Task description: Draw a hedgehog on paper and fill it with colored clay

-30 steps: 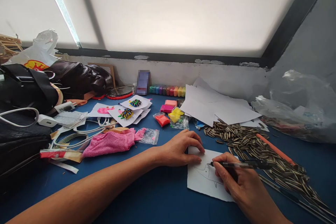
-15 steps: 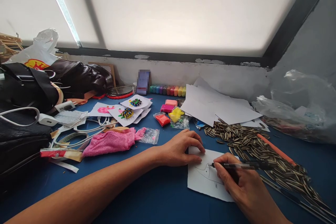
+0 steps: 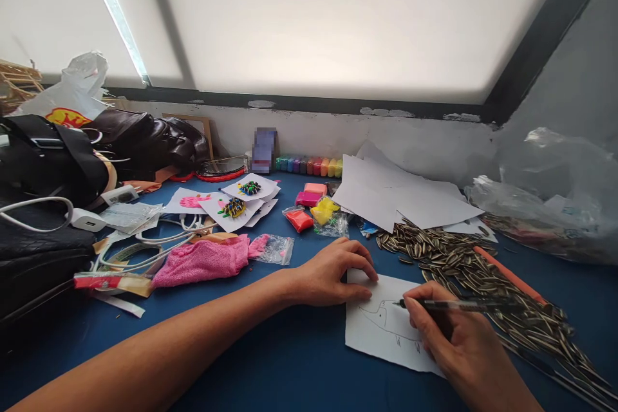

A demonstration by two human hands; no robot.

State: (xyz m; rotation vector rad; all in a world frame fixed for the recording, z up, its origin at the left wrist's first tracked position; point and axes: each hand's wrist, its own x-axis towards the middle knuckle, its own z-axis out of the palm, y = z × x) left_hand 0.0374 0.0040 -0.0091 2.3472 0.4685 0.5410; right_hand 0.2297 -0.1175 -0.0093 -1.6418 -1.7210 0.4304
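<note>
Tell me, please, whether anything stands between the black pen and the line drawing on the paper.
Nothing visible does: the right hand holds the black pen with its tip at the line drawing. The left hand rests at the upper-left corner of the paper, away from the tip.

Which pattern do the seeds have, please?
The seeds have dark and pale stripes; head view.

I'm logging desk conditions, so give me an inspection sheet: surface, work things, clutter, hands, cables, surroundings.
Surface: blue tabletop.
Work things: paper sheet bearing a line drawing; dark pen.
Clutter: striped seeds at right; pink cloth and black bag at left.
Left hand: fingers resting on the sheet's upper left.
Right hand: fingers holding the pen, tip at the drawing.
Cables: white cables, looped at left.
Surroundings: wall and bright pale panel behind.
</note>
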